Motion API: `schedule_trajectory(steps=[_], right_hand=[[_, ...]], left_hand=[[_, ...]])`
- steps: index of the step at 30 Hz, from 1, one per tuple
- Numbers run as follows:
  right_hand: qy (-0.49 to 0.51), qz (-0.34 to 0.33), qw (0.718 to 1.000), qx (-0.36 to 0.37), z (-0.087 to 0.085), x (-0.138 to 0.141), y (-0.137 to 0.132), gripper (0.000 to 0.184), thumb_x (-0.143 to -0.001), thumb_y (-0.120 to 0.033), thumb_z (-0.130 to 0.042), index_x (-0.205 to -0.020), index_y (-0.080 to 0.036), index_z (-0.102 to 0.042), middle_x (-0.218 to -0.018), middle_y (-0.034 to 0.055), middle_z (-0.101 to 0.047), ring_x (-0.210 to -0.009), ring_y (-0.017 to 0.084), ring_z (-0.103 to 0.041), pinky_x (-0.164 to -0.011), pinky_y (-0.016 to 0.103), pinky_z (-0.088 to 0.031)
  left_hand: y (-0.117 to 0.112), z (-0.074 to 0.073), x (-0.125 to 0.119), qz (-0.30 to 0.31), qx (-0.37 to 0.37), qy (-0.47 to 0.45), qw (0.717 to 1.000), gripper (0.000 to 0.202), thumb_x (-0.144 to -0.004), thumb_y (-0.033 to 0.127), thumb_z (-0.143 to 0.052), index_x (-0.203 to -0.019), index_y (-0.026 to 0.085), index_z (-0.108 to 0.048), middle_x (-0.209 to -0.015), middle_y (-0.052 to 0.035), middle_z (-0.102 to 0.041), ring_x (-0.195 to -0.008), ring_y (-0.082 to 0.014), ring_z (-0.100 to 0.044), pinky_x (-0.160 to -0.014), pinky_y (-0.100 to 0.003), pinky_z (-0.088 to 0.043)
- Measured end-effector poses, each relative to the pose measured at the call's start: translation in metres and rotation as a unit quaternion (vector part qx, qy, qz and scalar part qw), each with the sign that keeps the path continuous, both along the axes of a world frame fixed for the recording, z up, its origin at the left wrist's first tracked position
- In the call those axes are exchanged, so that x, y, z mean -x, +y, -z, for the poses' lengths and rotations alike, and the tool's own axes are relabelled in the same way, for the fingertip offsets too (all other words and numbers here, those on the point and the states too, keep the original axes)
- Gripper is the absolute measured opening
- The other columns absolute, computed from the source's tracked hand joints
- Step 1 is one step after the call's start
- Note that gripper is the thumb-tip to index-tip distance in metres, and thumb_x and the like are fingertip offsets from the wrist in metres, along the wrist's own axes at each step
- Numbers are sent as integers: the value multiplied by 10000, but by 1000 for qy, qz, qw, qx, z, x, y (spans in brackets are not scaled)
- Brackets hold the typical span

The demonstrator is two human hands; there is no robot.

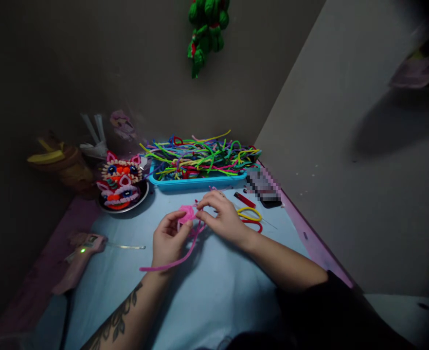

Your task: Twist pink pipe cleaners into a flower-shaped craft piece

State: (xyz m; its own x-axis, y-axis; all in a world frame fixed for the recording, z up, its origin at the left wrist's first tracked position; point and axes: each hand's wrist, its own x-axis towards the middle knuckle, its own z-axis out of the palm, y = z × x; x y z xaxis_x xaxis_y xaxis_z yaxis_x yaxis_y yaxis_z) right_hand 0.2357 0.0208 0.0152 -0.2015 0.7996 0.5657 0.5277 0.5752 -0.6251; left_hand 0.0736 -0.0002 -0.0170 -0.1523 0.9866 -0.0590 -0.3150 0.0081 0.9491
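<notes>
Hands meet over the pale blue tabletop (207, 291), a short way in front of the blue tray (196, 183). Left hand (169, 239) pinches a small pink coil (187, 213) between thumb and fingers. Right hand (220, 216) has its fingertips pressed together on the same coil from the other side. A pink pipe cleaner (174, 262) runs from the coil down past the left wrist and lies on the tabletop. Blue tray holds a heap of pipe cleaners (200, 158) in many colours. Left of the tray, a pipe-cleaner mask (120, 182) rests in a dark dish (139, 198). Right of the tray lie a red lighter (244, 199) and yellow and red loops (251, 218). Further left of the tray, near the table edge, a pink glue gun (81, 255) shows a green light. On the wall above the tray hangs a green figure (207, 29).
</notes>
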Motion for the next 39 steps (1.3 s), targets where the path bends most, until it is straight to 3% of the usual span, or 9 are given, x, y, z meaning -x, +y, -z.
schedule_trajectory(steps=[6, 12, 17, 25, 30, 32, 34, 37, 39], right_hand=[[0, -11, 999, -51, 5, 5, -5, 87, -880, -155, -642, -839, -210, -694, -812, 30, -737, -804, 178, -660, -791, 331, -499], [55, -20, 998, 6, 16, 10, -7, 92, -881, -202, -654, -882, -226, -742, -833, 36, -759, -807, 178, -681, -788, 329, -519], [91, 5, 993, 78, 19, 10, -6, 53, -822, -265, -734, -849, -224, -754, -1012, 60, -638, -970, 193, -629, -890, 366, -505], [45, -13, 993, 112, 15, 7, -2, 74, -833, -245, -704, -771, -206, -714, -988, 47, -507, -1004, 212, -536, -951, 414, -452], [128, -71, 982, 123, 10, -5, 4, 521, -947, -625, -433, -1145, -220, -693, -830, 27, -529, -797, 175, -536, -763, 338, -476], [159, -145, 968, 132, 6, -10, 4, 798, -887, -792, -241, -1202, -187, -655, -672, -14, -466, -622, 151, -457, -607, 294, -436], [129, -229, 957, 124, 2, -10, 3, 916, -773, -901, -250, -1127, -174, -680, -639, -18, -483, -580, 139, -439, -554, 279, -416], [34, -271, 957, 101, -5, -6, -3, 568, -801, -741, -573, -913, -202, -714, -706, 14, -625, -655, 144, -557, -625, 275, -477], [56, -266, 957, 102, -11, -6, -7, 374, -913, -537, -583, -780, -209, -701, -693, 23, -669, -667, 143, -614, -655, 281, -507]], left_hand=[[2, 2, 0, -3, 10, -5, 1000, 401, -525, 342, -915, -839, 183, -723, -835, -34, -733, -780, -159, -664, -719, -278, -520], [-2, -3, 1, -8, 9, -3, 1000, 379, -577, 341, -895, -883, 197, -724, -868, -28, -729, -743, -135, -635, -675, -255, -507], [-2, -5, 1, -9, 9, 6, 1000, 356, -571, 327, -891, -852, 192, -718, -835, -27, -723, -733, -143, -636, -668, -260, -518], [-3, -3, -1, 17, -2, 21, 1000, 329, -588, 314, -879, -847, 186, -724, -841, -43, -731, -761, -165, -653, -677, -272, -518], [5, -3, 3, -43, 24, -54, 997, 421, -541, 299, -910, -895, 183, -713, -843, -19, -721, -722, -121, -642, -669, -234, -498], [9, -3, 6, -65, 29, -81, 994, 472, -528, 304, -918, -929, 179, -705, -814, -7, -709, -680, -103, -630, -648, -220, -488], [12, -2, 8, -75, 30, -93, 992, 507, -521, 317, -921, -951, 169, -697, -802, -7, -702, -659, -101, -629, -630, -217, -483], [13, -2, 9, -84, 24, -71, 994, 507, -527, 329, -917, -950, 161, -693, -811, -15, -700, -674, -110, -636, -640, -227, -489], [12, -2, 9, -86, 14, -34, 996, 465, -543, 328, -909, -923, 164, -697, -842, -27, -706, -732, -132, -654, -687, -253, -508]])
